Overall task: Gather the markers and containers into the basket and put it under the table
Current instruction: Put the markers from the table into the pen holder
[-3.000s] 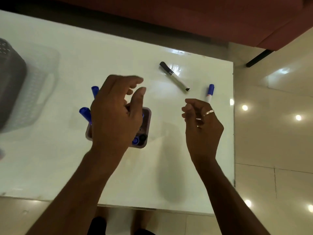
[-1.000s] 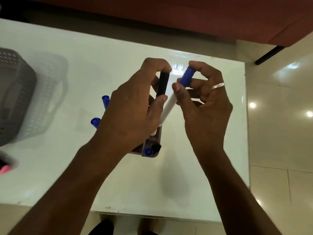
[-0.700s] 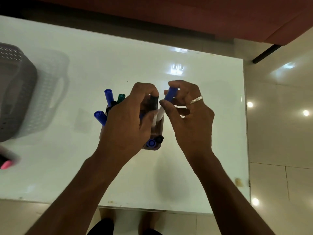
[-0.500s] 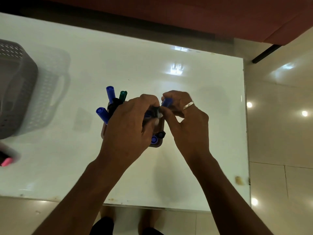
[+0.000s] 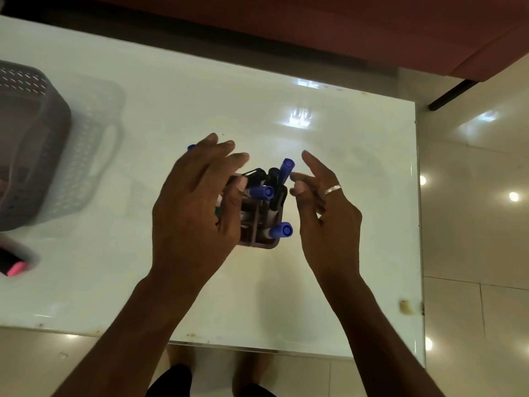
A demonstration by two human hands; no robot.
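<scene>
Head view, left to right: the basket (image 5: pixel 31 144) stands at the table's (image 5: pixel 171 90) far left edge, with a pink-tipped marker (image 5: pixel 14 266) lying just beside it. At the centre sits the holder (image 5: pixel 259 234), full of markers (image 5: pixel 282 229). The left hand (image 5: pixel 194 207) hovers over its left side, fingers spread; the right hand (image 5: pixel 323 210) hangs just beside it, fingers loosely apart, pinching nothing. The step in hand looks like lifting the holder. Clasp its walls from both sides, low down, and keep it upright, since the leaning markers could tip out on the way across to the basket.
</scene>
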